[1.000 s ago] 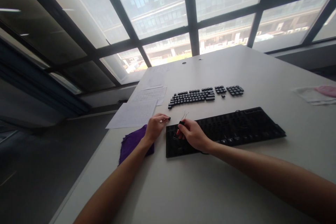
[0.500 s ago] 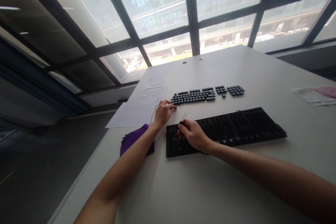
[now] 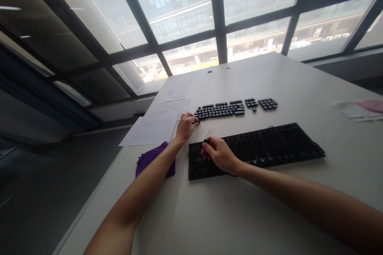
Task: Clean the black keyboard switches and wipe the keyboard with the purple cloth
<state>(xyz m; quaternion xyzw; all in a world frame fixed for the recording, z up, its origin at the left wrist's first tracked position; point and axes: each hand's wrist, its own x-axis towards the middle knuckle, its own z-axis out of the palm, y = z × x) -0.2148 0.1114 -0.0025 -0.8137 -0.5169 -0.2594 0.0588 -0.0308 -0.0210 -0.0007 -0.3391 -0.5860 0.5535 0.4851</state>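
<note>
At the near left corner of the laid-out black keycaps (image 3: 220, 110), my left hand (image 3: 184, 127) pinches a small dark keycap (image 3: 195, 121) low at the table, beside the front row. My right hand (image 3: 220, 154) is closed around a wire keycap puller (image 3: 210, 132), whose two thin wire prongs point up and away from me. That hand hovers over or rests on the left part of the black keyboard (image 3: 287, 143); contact cannot be made out. Most of the keyboard appears stripped of its caps, while a few remain along its near edge.
A purple cloth (image 3: 152, 160) lies beneath my left forearm, with paper sheets (image 3: 149, 129) beyond it at the table's left edge. Farther right are the number-pad caps (image 3: 267, 104), one loose keycap (image 3: 254, 110) and a white and pink cloth (image 3: 359, 110). Windows border the far side.
The keycap in my left fingers has shifted slightly left, near the row's corner. My right hand stays in place with the puller.
</note>
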